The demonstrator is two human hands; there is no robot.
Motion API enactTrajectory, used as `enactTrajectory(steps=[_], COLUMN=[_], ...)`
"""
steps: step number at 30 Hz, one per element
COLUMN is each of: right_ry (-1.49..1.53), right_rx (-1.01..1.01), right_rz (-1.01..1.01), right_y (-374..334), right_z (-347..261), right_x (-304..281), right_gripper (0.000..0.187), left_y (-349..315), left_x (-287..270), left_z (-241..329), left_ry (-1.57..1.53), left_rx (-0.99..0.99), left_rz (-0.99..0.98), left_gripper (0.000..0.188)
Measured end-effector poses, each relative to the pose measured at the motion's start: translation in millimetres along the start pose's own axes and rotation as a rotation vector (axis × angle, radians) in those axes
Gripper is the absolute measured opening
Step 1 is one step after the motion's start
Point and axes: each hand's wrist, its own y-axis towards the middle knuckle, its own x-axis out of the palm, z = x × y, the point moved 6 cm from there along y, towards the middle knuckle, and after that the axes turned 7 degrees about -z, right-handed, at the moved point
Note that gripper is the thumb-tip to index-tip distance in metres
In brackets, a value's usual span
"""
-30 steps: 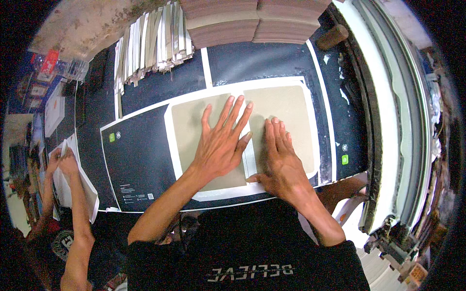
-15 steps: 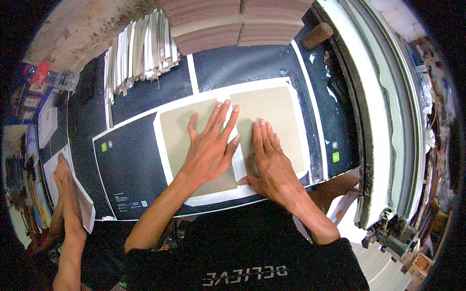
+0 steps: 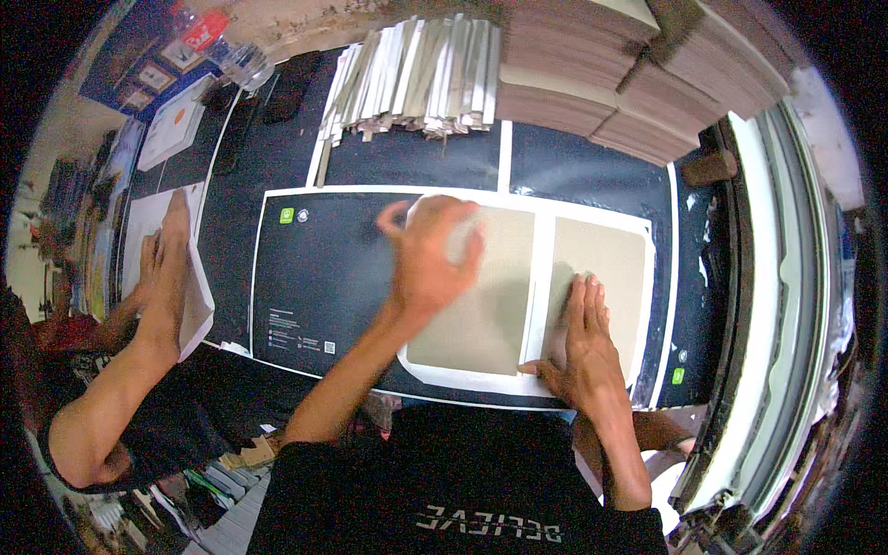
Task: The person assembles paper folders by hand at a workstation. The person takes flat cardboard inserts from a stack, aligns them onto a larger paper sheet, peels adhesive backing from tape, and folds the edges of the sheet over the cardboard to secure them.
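Two grey-beige boards lie side by side on a white-edged sheet: the left board (image 3: pixel 472 305) and the right board (image 3: pixel 618 250), with a narrow white strip (image 3: pixel 539 287) between them. My right hand (image 3: pixel 590 347) rests flat on the right board, fingers stretched forward and thumb reaching to the strip. Over the upper left edge of the left board hovers my left hand (image 3: pixel 430 250), blurred by motion, its fingers apart and slightly bent, with nothing visible in it. Left of the boards, a dark printed sheet (image 3: pixel 324 268) with a green mark lies on the worktable.
A stack of narrow cut strips (image 3: pixel 416 79) and tall stacks of brown board (image 3: pixel 592 83) stand at the back. A long machine (image 3: pixel 795 277) borders the right side. At the left, another person's hands (image 3: pixel 165 268) rest on a white sheet (image 3: pixel 196 305).
My left hand has lifted from the left board and shifted toward its left edge. My right hand stays on the right board. The whole view has swung to the left.
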Motion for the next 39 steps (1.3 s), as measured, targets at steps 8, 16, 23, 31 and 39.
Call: enactTrajectory(steps=[8,16,23,31,39], right_ry=[-0.035,0.391,0.087,-0.105,-0.143], right_rx=[-0.105,-0.326,-0.722,-0.663,-0.55], right_rz=[0.178,0.183,0.177,-0.096,-0.093], right_y=[14,99,167,192,166], right_z=[-36,-73,-104,-104,-80], right_x=[-28,-28,-41,-50,-66], right_gripper=[0.101,0.03,0.041,0.047,0.076], left_y=[15,22,19,20,22], left_x=[-15,-10,-13,-17,-6], left_z=[-78,-84,-85,-81,-85], left_ry=[-0.185,-0.219,-0.214,-0.235,-0.192], left_rx=[-0.147,-0.192,-0.226,-0.237,-0.257], left_rz=[0.001,-0.075,-0.094,-0.096,-0.179], left_gripper=[0.054,0.047,0.049,0.051,0.055])
